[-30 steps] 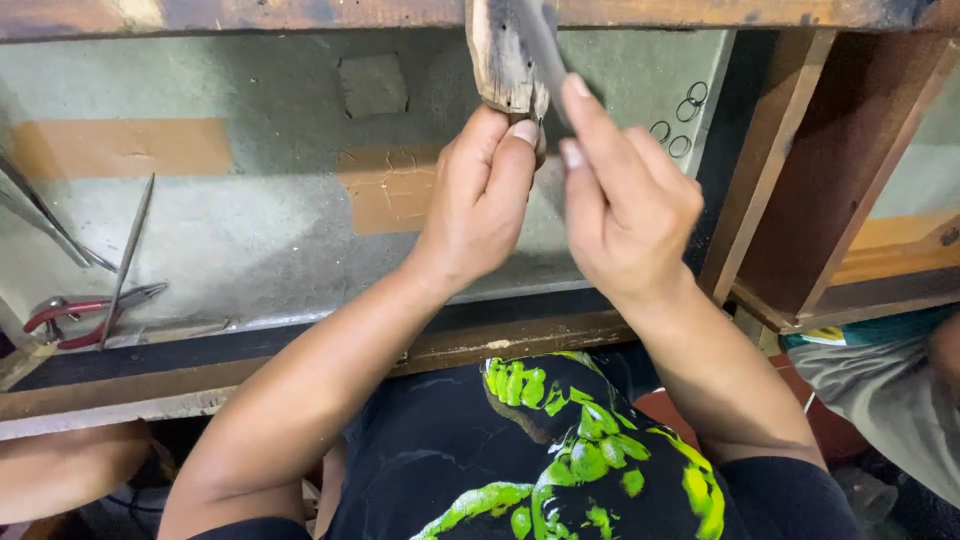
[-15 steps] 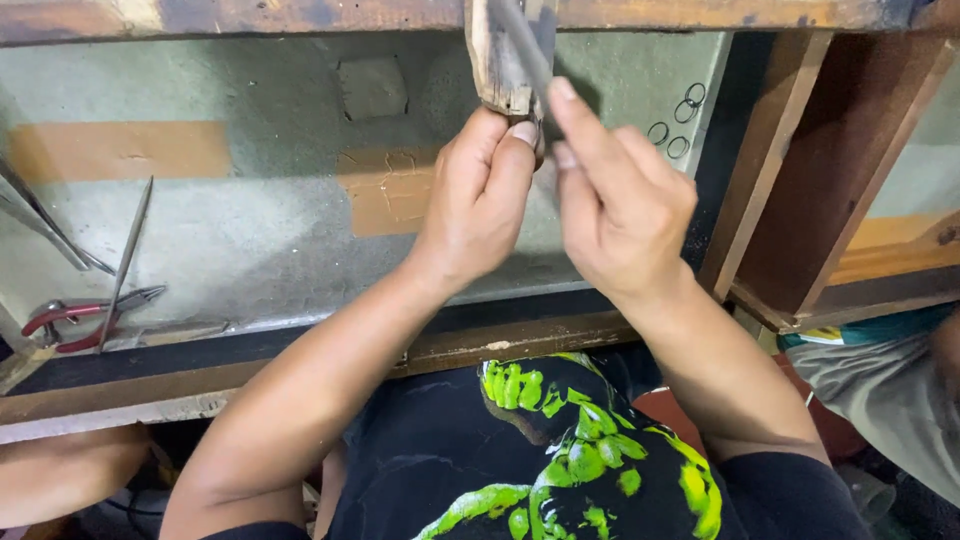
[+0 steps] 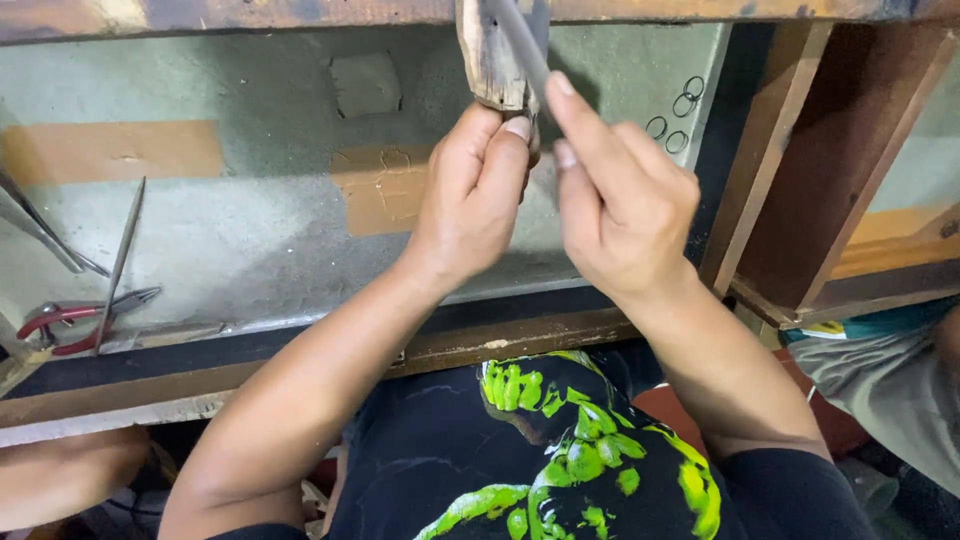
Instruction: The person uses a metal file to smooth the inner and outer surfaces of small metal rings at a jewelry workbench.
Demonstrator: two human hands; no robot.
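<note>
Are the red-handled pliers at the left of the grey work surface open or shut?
Open, slightly: the red-handled pliers lie flat on the grey work surface, their two handles spread apart. Whether the dark tips touch, cannot tell.

Head cam, steep downward, close over workbench (image 3: 250,250), single view

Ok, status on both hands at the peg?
Left hand pinching at worn wooden bench peg. Right hand gripping slim grey metal file against it. Nothing obstructing.

Worn wooden peg (image 3: 490,60) juts from bench edge; slim metal file (image 3: 522,42) slanted across its tip.
</note>
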